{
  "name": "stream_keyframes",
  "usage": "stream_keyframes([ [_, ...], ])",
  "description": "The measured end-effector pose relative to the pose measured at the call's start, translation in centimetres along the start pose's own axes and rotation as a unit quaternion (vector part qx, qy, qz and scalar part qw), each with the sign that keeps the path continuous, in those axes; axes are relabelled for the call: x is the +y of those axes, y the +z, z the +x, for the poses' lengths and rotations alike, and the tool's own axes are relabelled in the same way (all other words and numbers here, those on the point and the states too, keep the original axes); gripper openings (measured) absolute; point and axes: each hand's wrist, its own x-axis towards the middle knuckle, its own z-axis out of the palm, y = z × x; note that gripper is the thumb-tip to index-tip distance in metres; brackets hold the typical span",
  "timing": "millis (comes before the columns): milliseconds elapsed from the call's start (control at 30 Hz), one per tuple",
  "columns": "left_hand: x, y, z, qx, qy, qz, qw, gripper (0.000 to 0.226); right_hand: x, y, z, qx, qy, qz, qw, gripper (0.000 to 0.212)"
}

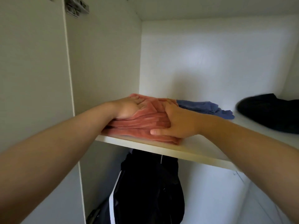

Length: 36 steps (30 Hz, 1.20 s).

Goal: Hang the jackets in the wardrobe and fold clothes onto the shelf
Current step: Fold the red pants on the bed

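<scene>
A folded pink garment [145,126] lies at the left end of the white wardrobe shelf [186,152]. My left hand [129,107] rests flat on top of it, fingers pointing toward the back wall. At the pile's right side my right hand [176,122] grips the fabric, its thumb along the front edge and its fingers over the top. Below the shelf hangs a black jacket [148,188] with white stripes.
A crumpled blue garment [205,107] lies on the shelf just behind and right of the pink pile. A black garment [268,112] sits at the shelf's right end. The wardrobe's left side panel [103,62] stands close beside my left hand.
</scene>
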Motion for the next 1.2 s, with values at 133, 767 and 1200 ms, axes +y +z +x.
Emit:
stream_keyframes([
  [133, 0.8, 0.9, 0.7, 0.063, -0.072, 0.090, 0.991, 0.060, 0.8, 0.7, 2.4, -0.004, 0.069, -0.166, 0.984, 0.103],
  [767, -3.9, 2.1, 11.6, -0.021, -0.086, 0.009, 0.996, 0.062, 7.6, 2.2, 16.3, -0.068, 0.158, -0.188, 0.967, 0.104],
  [1200, -6.8, 3.3, 22.0, -0.067, -0.069, 0.050, 0.994, 0.077, 13.2, 2.7, 22.2, -0.070, 0.242, -0.139, 0.958, 0.076],
])
